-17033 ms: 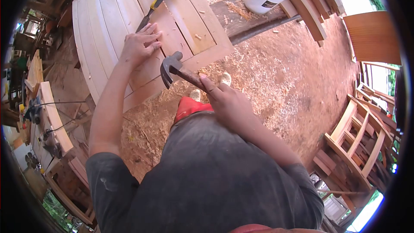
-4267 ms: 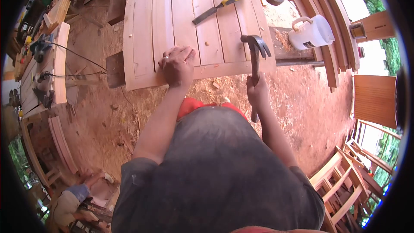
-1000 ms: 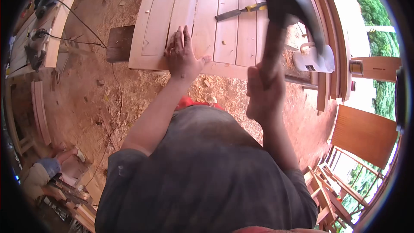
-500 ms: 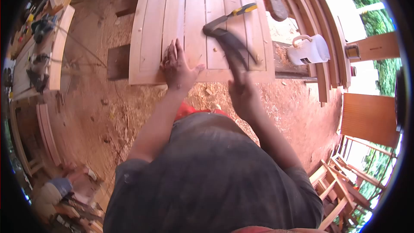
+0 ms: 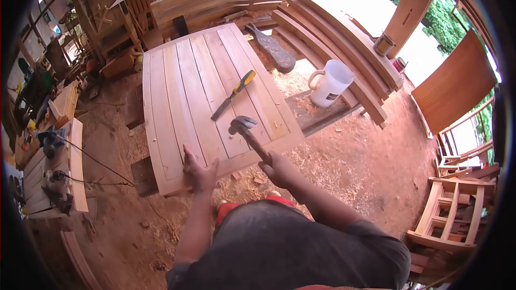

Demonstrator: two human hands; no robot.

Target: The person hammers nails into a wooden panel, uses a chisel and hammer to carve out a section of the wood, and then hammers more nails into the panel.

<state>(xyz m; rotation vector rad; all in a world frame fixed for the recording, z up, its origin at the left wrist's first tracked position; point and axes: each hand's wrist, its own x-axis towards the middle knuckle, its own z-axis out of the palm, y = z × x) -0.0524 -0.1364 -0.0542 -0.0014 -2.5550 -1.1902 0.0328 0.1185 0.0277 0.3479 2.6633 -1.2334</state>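
Note:
A slatted wooden panel (image 5: 177,86) lies in front of me. Near its front edge my left hand (image 5: 200,174) rests with thumb and fingers apart, holding nothing. My right hand (image 5: 279,169) is wrapped round the wooden handle of a claw hammer (image 5: 250,138), whose metal head is over the panel's front part. Beyond the hammer head a chisel (image 5: 234,95) with a yellow and black handle lies diagonally on the slats, touched by neither hand.
Right of the panel are a white plastic mug (image 5: 332,83), a dark paddle-shaped piece (image 5: 273,49) and stacked curved boards (image 5: 344,48). Power tools (image 5: 54,142) with cords stand on a left bench. Wooden frames (image 5: 451,212) lie at the right. Shavings cover the floor.
The view has turned and shows more beyond the panel. The hammer, blurred before, is now sharper, and its head is separate from the chisel. My left fingers are less flat.

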